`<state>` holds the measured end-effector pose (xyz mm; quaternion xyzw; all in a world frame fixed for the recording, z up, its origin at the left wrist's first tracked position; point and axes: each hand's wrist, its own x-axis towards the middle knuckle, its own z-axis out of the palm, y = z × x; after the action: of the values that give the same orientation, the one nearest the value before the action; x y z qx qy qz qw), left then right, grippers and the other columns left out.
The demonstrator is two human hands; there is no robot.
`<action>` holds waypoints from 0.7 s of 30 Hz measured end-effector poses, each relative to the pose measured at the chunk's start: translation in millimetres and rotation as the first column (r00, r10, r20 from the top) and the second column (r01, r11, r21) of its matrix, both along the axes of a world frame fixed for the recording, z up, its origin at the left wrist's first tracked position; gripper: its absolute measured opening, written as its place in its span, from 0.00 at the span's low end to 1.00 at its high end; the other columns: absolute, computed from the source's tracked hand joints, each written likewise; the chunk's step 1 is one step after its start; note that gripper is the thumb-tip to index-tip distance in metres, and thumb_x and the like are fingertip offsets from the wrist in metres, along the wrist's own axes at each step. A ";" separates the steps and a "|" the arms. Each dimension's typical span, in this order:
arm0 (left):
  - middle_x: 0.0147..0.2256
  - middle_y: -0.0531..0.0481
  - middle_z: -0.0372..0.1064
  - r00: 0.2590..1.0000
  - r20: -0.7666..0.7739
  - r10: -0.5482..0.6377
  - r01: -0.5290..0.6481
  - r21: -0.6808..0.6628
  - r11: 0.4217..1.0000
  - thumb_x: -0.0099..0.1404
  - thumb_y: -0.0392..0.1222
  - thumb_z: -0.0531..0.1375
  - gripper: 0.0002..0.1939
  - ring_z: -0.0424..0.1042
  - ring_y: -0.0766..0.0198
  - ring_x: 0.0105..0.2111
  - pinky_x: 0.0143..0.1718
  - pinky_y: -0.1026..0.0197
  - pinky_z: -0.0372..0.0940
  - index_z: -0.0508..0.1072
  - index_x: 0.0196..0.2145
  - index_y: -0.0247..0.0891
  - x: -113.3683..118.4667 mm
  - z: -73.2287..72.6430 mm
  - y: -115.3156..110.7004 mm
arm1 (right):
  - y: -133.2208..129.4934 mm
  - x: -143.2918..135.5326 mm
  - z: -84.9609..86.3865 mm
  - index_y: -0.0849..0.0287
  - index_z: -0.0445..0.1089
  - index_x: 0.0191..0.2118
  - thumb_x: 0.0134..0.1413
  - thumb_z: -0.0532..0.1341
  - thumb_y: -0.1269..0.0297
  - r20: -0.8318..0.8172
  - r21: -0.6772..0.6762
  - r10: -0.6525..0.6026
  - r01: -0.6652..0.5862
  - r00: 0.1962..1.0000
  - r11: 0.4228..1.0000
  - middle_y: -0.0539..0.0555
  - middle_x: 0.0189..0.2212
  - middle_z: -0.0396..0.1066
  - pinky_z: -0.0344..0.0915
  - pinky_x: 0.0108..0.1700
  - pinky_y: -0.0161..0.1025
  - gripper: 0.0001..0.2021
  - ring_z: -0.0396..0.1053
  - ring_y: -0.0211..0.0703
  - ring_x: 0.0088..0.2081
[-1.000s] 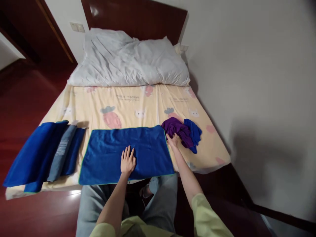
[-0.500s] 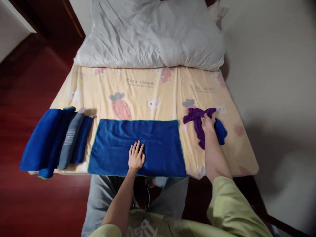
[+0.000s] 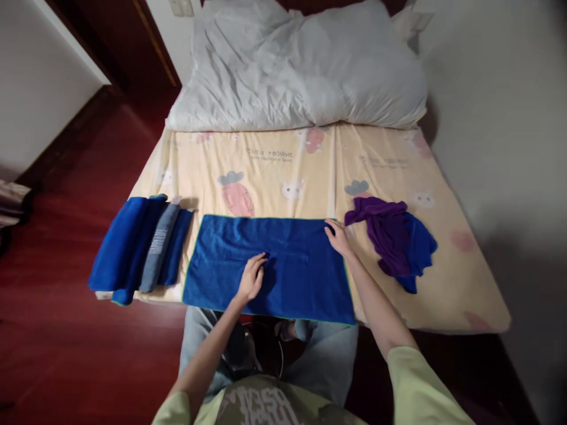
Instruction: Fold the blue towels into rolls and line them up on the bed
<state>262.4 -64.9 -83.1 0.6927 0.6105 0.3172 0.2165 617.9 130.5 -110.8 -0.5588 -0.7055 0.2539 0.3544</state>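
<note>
A blue towel (image 3: 270, 268) is lying flat along the near edge of the bed (image 3: 283, 171). The left hand (image 3: 252, 276) is pinching a small fold at the towel's middle with curled fingers. The right hand (image 3: 339, 237) is resting open on the towel's far right corner, gripping nothing. Right of the towel, a purple cloth (image 3: 385, 233) is lying crumpled over another blue cloth (image 3: 420, 251). Left of the towel, folded towels (image 3: 142, 248) are lying in a pile.

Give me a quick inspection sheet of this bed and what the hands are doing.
Surface: bed sheet, yellow with cartoon prints.
Job's things: blue towel spread flat at the near edge.
Clutter: purple cloth on a blue cloth; folded towels; pillow.
Hands: left hand on the towel's middle, fingers curled; right hand at its far right corner.
Cables: nothing seen.
Surroundings: red wood floor, white wall.
</note>
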 end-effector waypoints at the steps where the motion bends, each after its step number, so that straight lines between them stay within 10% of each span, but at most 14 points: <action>1: 0.59 0.43 0.69 0.999 0.024 0.021 -0.021 0.010 1.000 0.75 0.39 0.47 0.19 0.67 0.57 0.61 0.63 0.47 0.63 0.74 0.53 0.42 -20.6 3.5 12.8 | 3.9 4.0 -5.6 0.58 0.75 0.51 0.61 0.56 0.54 -0.012 0.021 -0.020 0.020 1.000 1.000 0.63 0.54 0.74 0.60 0.66 0.58 0.19 0.68 0.55 0.59; 6: 0.56 0.39 0.69 0.941 -0.204 0.269 -0.268 0.030 0.963 0.71 0.37 0.48 0.19 0.65 0.51 0.59 0.64 0.44 0.59 0.75 0.51 0.38 -151.8 14.5 104.7 | 32.6 23.8 -30.3 0.60 0.77 0.49 0.55 0.61 0.52 -0.091 0.054 -0.210 0.216 0.973 0.975 0.64 0.51 0.75 0.64 0.62 0.57 0.21 0.72 0.57 0.54; 10: 0.52 0.37 0.73 0.913 -0.372 0.167 -0.224 -0.114 0.968 0.66 0.40 0.53 0.19 0.68 0.48 0.55 0.62 0.45 0.60 0.77 0.50 0.35 -225.6 19.6 165.3 | 49.1 34.9 -35.0 0.59 0.79 0.43 0.50 0.65 0.48 -0.179 -0.114 -0.306 0.289 0.935 0.951 0.60 0.44 0.78 0.71 0.53 0.52 0.21 0.75 0.53 0.44; 21: 0.33 0.47 0.79 0.946 -0.234 -0.224 0.076 -0.511 0.856 0.55 0.52 0.61 0.16 0.75 0.57 0.34 0.40 0.59 0.67 0.82 0.34 0.38 -256.5 35.1 215.6 | 47.7 37.6 -17.5 0.60 0.79 0.35 0.41 0.73 0.47 -0.304 -0.270 -0.367 0.291 0.879 0.918 0.54 0.31 0.78 0.73 0.46 0.46 0.22 0.75 0.47 0.36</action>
<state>6.0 150.8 -47.9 0.6982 0.6394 0.0288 0.3208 655.5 178.2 -128.3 -0.6524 -0.4938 0.3594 0.4487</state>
